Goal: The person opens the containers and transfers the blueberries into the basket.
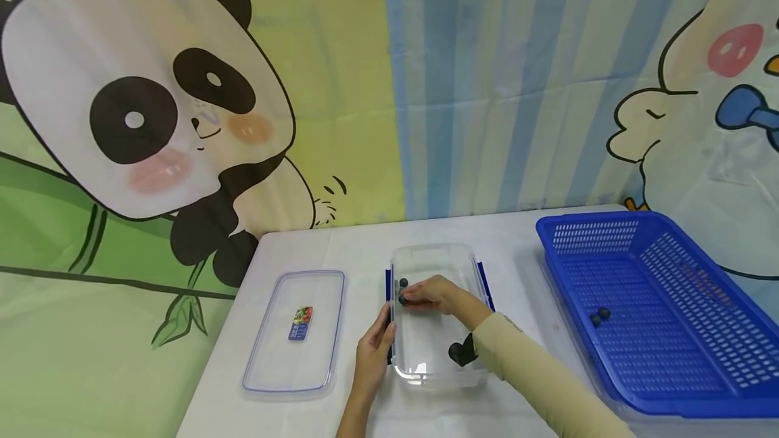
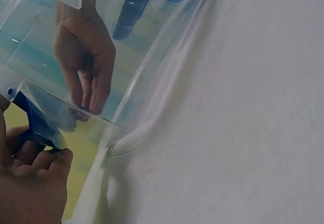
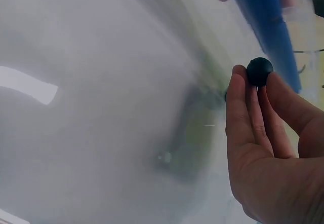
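A clear plastic storage box [image 1: 435, 259] with blue side latches stands uncovered on the white table. At its left wall my left hand [image 1: 372, 355] grips the side, its fingers curled by a blue latch [image 2: 38, 120] in the left wrist view. My right hand [image 1: 433, 293] reaches into the box and pinches a small dark ball [image 3: 259, 72] between thumb and fingertips. Another dark ball [image 1: 404, 282] lies beside those fingers along the left wall. Near the box's front right, dark round objects [image 1: 456, 353] are partly hidden by my right sleeve.
A clear lid [image 1: 322, 357] with a printed label lies flat to the left of the box. On the right is a blue perforated basket [image 1: 633, 357] holding two dark balls [image 1: 599, 316]. A cartoon-printed curtain [image 1: 462, 86] hangs behind the table.
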Available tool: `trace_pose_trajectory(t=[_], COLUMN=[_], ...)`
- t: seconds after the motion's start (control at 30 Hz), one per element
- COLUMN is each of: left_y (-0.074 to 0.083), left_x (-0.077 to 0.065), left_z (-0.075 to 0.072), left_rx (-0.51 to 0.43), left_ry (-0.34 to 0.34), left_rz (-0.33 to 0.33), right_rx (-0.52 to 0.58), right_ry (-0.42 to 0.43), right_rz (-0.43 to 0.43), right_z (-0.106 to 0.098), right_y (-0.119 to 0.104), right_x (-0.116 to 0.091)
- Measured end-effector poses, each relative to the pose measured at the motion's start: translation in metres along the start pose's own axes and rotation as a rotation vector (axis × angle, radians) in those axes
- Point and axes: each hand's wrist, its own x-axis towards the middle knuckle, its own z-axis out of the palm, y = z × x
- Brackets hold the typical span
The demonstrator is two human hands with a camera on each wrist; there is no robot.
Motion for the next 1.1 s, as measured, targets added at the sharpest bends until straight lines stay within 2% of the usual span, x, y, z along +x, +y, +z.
trace_pose_trajectory(t=[0.13,0.3,0.37,0.47,0.57,0.6,0.73,0.87,1.0,1.1], left_y=[0.004,0.025,0.027,0.015,0.004,0.005,0.015,0.026,0.025,0.016], left_x=[0.001,-0.001,0.000,0.001,0.002,0.002,0.002,0.001,0.000,0.001], left_z=[0.000,0.005,0.005,0.004,0.002,0.002,0.004,0.007,0.006,0.004], left_rx=[-0.008,0.003,-0.001,-0.021,-0.025,-0.022,-0.015,0.012,0.015,0.004], left_ry=[-0.005,-0.001,0.004,0.008,0.012,0.013,0.012,0.019,0.026,0.031], left_rz=[-0.013,-0.042,-0.048,-0.027,-0.024,-0.024,-0.022,-0.017,-0.024,-0.027], right_rx=[0.041,0.102,0.119,0.108,0.078,0.062,0.047,0.092,0.075,0.052], right_ry=[-0.079,-0.209,-0.267,-0.329,-0.327,-0.315,-0.310,-0.345,-0.369,-0.376], right_rz=[-0.028,-0.070,-0.101,-0.156,-0.192,-0.199,-0.220,-0.218,-0.188,-0.153], right_z=[-0.010,-0.040,-0.063,-0.106,-0.157,-0.174,-0.246,-0.312,-0.359,-0.382], right_y=[-0.014,-0.042,-0.054,-0.068,-0.073,-0.072,-0.062,-0.037,-0.004,0.018], right_x=[-0.009,-0.036,-0.052,-0.075,-0.095,-0.102,-0.127,-0.143,-0.150,-0.155])
